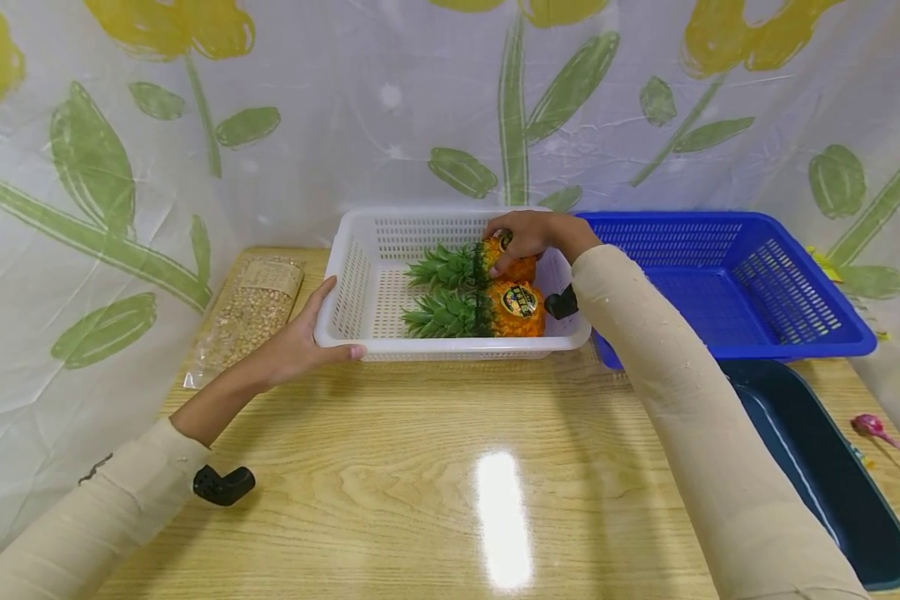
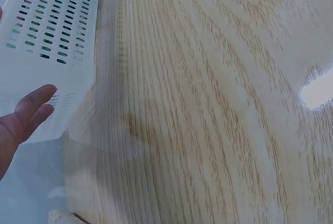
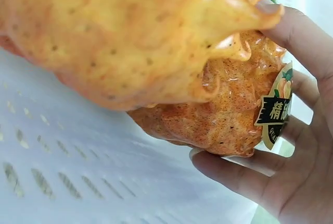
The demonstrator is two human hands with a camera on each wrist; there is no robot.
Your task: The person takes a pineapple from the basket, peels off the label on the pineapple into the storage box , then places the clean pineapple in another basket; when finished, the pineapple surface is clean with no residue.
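Head view: wooden desk (image 1: 435, 467) is carrying a white basket (image 1: 360, 275) with a blue basket (image 1: 757, 283) just beside it. Two pineapples are lying inside the white one. Right hand (image 1: 521, 237) is gripping the far pineapple (image 1: 513, 267), fingers curled. Left hand (image 1: 296, 342), fingers straight, is bracing the basket's near-left corner.

A glossy wooden table (image 1: 420, 500) stands before a white curtain (image 1: 345, 108) printed with yellow flowers.

Bright, even light from overhead leaves a white glare patch on the glossy table (image 1: 450, 467) and only soft shadows. The head view bows at its edges. The nearer pineapple (image 3: 135, 31) fills the right wrist view out of focus, and the left wrist view is smeared.
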